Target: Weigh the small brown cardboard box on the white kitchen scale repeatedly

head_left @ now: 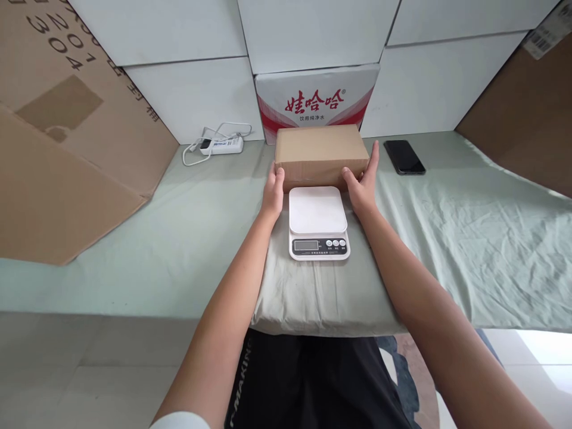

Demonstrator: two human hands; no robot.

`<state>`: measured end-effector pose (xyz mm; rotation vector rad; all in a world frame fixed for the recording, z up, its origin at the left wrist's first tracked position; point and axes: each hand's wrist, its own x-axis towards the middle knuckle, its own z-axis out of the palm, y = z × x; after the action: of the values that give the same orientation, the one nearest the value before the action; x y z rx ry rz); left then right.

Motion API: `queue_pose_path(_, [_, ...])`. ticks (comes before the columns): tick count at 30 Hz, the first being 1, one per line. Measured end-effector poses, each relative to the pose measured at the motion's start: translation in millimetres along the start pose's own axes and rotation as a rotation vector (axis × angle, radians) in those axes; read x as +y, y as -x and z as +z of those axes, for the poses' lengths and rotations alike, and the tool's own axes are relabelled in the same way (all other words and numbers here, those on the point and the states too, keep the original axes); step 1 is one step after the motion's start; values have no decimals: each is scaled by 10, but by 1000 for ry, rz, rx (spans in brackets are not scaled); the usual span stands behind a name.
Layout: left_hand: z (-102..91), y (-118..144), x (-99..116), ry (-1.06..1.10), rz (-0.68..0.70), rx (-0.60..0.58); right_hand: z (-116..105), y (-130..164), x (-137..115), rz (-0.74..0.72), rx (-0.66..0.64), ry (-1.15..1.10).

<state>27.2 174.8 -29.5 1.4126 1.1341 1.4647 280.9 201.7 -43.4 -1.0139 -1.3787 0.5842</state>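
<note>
Both hands closing on the box, scale platform bare.

Left hand (273, 193) is pressing flat against the left end of the brown cardboard box (320, 152), right hand (363, 183) flat against its right end, fingers extended, clamping it between the palms. The box is sitting on the green cloth (469, 238), just behind the white kitchen scale (318, 221). Nothing is resting on the scale; lifting looks not yet begun. A black phone (404, 157) is lying to the right.

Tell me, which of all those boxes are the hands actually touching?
The small plain brown cardboard box just behind the white kitchen scale. The left hand and right hand press its ends; the other boxes stand untouched behind.
</note>
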Motion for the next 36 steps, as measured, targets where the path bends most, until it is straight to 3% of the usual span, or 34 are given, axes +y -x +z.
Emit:
queue_pose_path(7, [21, -14, -2, -21, -11, 11, -2, 15, -3, 87, 27, 15])
queue_pose_path(16, [28, -15, -8, 6, -8, 10, -12, 14, 87, 68, 13, 29])
queue_pose_path(36, [24, -13, 1, 5, -22, 2, -10, 2, 37, 58, 11, 8])
